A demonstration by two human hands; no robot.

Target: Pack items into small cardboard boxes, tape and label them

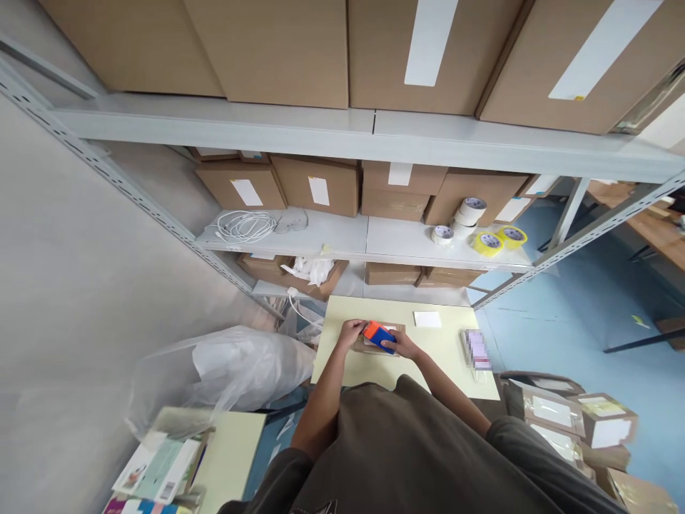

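Head view: the right hand (pixel 405 344) is closing its fingers around the blue end of an orange-and-blue box (pixel 382 338), while the left hand (pixel 352 333) is hovering or resting by the orange end, fingers bent together; whether it is gripping anything, I cannot tell. The box is sitting tilted above a brown parcel (pixel 366 348) on the pale table (pixel 353 373). With perhaps only one hand bearing it, the box could be slipping onto the parcel if that hold loosens. Beyond, a white card (pixel 427 319) is lying flat, and yellow tape rolls (pixel 488 243) are standing near the shelf's edge (pixel 396 249), where a bump could be knocking them off.
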